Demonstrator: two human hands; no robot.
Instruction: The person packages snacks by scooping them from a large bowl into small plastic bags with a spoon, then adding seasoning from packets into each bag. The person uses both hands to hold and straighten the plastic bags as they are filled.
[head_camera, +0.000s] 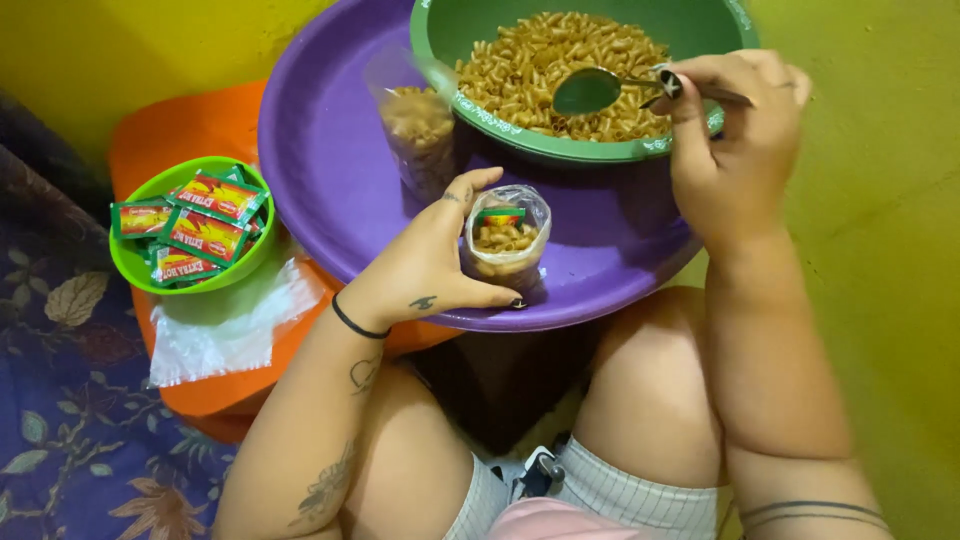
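Observation:
My left hand (430, 260) grips a small clear plastic bag (505, 240) that stands open on the purple tray (330, 170). The bag holds orange macaroni snack and a small red and green sachet. My right hand (735, 140) holds a metal spoon (590, 90) over the green bowl (440, 40), which is full of the same orange macaroni snack (550, 60). The spoon's bowl looks empty and hovers just above the snack. A filled clear bag (420, 135) stands on the tray beside the green bowl.
A small green bowl (135, 265) with several red and green sachets sits on an orange surface (180, 130) at left. Flat clear plastic bags (225, 325) lie below it. A patterned dark cloth (60, 400) covers the far left. My bare knees are under the tray.

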